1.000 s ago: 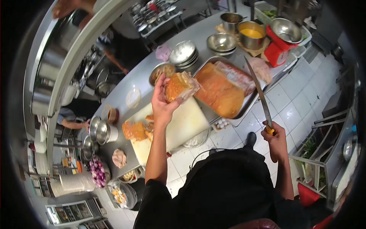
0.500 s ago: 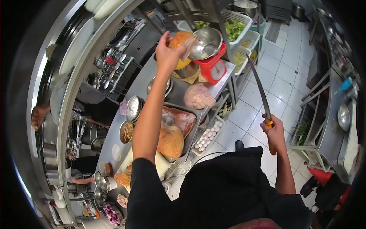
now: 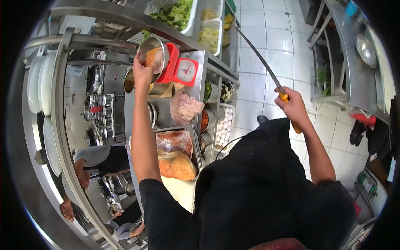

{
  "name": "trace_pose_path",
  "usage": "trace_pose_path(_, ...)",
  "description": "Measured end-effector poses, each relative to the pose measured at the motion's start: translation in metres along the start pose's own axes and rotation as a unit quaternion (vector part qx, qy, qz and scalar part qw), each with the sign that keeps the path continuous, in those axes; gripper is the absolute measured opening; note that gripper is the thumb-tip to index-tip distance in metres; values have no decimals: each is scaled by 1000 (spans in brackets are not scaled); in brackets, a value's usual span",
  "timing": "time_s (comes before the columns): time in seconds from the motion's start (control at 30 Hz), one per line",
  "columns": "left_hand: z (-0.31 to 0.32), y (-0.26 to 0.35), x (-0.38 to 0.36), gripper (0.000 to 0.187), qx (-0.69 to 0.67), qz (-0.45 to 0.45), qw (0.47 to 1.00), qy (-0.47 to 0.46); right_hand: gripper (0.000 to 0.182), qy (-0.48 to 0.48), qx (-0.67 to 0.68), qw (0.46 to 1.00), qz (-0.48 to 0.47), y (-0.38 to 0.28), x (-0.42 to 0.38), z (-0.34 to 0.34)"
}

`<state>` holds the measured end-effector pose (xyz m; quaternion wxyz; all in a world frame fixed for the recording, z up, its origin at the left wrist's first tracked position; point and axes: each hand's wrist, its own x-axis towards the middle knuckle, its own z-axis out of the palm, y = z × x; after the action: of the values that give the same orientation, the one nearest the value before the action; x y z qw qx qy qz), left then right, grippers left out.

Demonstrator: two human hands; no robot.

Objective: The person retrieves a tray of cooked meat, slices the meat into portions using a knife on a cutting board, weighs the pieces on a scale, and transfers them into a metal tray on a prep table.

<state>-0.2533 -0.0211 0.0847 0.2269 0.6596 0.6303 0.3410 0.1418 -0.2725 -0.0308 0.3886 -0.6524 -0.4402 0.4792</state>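
My left hand (image 3: 143,74) is closed around a piece of orange-skinned meat (image 3: 153,56), holding it inside a steel bowl (image 3: 161,45). That bowl sits on a red dial scale (image 3: 186,71) at the counter's end. In my right hand (image 3: 294,105), out over the floor, is a long knife (image 3: 263,62) by its yellow handle, blade pointing up and left. Nearer my body on the counter lies a pale pink lump of raw meat (image 3: 184,107). Below it, a metal tray (image 3: 195,134) bears a plastic-wrapped reddish piece (image 3: 175,142) and a large orange-skinned piece (image 3: 178,165).
Beneath the counter edge stands a container of eggs (image 3: 224,127). Crates of lettuce (image 3: 177,16) and cut vegetables (image 3: 208,38) are beyond the scale. Across the tiled floor (image 3: 254,89) runs another steel counter (image 3: 348,46). Another person (image 3: 104,160) is behind the shelf at left.
My left hand has brought the meat from beside the bowl into it. The view has turned, shifting the counter leftward. The knife stays in my right hand.
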Motion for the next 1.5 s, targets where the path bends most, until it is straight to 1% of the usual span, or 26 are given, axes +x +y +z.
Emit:
trace_pose_path(0.07, -5, 16, -8, 88, 12, -26, 999, -41, 27, 3, -4, 1000, -7, -1, 5, -1)
trace_pose_path(0.13, -10, 36, -16, 89, 30, -19, 998, -50, 27, 3, 7, 1000, -12, -2, 10, -1)
trace_pose_path(0.17, -11, 40, -18, 91, 43, -8, 998, -51, 28, 1, 2, 1000, -1, -4, 12, -2)
trace_pose_path(0.2, -18, 33, -12, 95, 127, 3, 992, -18, 28, -5, 0, 1000, 10, -3, 14, -2)
trace_pose_path(0.33, -26, 34, -7, 97, 117, 1, 993, -22, 29, -16, -3, 1000, 15, 2, 16, -2)
trace_pose_path(0.47, -23, 35, -4, 102, 165, 5, 986, -25, 30, -17, -5, 1000, 14, 9, 18, -2)
trace_pose_path(0.53, -13, 33, -6, 91, 94, -37, 993, -62, 30, -14, -14, 1000, 2, 13, 20, -2)
trace_pose_path(0.57, -8, 34, -7, 88, 34, 11, 995, -97, 30, -13, -21, 999, -24, 16, 20, -2)
trace_pose_path(0.6, -3, 24, 1, 88, 35, 1, 998, -61, 29, -21, -33, 999, -16, 19, 21, -3)
trace_pose_path(0.67, -6, -12, 18, 69, 166, 18, 984, -61, 30, -40, -9, 999, -15, 21, 22, -2)
trace_pose_path(0.7, -2, 4, 13, 70, 135, 17, 989, -64, 29, -52, -2, 999, 1, 15, 20, -1)
trace_pose_path(0.73, 0, -7, 20, 72, 198, 21, 979, -36, 30, -48, -14, 999, -14, 25, 22, 1)
trace_pose_path(0.77, -6, 22, 2, 72, 154, -24, 987, -49, 30, -72, 22, 997, -8, 38, 26, 1)
trace_pose_path(0.8, 2, 10, 8, 68, 160, -27, 987, 17, 31, -86, 40, 995, -12, 48, 30, 3)
trace_pose_path(0.83, 0, 2, 5, 66, 85, -51, 994, 36, 32, -104, 41, 994, -10, 46, 30, 4)
trace_pose_path(0.87, 4, -17, 17, 67, 106, -43, 991, 68, 32, -104, 30, 994, -1, 40, 30, 7)
trace_pose_path(0.9, 4, -19, 20, 59, 55, -88, 988, 110, 33, -113, 54, 992, -3, 41, 33, 11)
trace_pose_path(0.97, -14, 6, 0, 65, -89, -137, 976, 146, 32, -137, 25, 990, -13, 10, 24, 15)
trace_pose_path(1.0, -18, 3, -5, 66, -181, -138, 956, 183, 32, -154, 23, 987, -27, 4, 23, 18)
trace_pose_path(1.03, -38, 23, -33, 67, -186, -132, 950, 211, 32, -169, 20, 985, -39, -1, 22, 22)
trace_pose_path(1.1, -67, 40, -85, 73, -350, -126, 898, 236, 31, -212, 5, 974, -76, -13, 21, 35)
trace_pose_path(1.2, -104, 27, -176, 75, -363, -97, 876, 304, 31, -254, -32, 957, -137, -44, 4, 63)
trace_pose_path(1.3, -126, 10, -320, 71, -388, -103, 832, 382, 32, -338, -39, 926, -164, -74, -42, 99)
trace_pose_path(1.33, -128, 3, -372, 70, -400, -94, 812, 414, 33, -371, -2, 919, -137, -77, -59, 115)
trace_pose_path(1.4, -123, -14, -484, 67, -396, -157, 773, 469, 33, -430, -27, 889, -158, -78, -97, 146)
trace_pose_path(1.5, -88, -21, -645, 62, -414, -223, 657, 589, 33, -532, -62, 827, -171, -65, -153, 193)
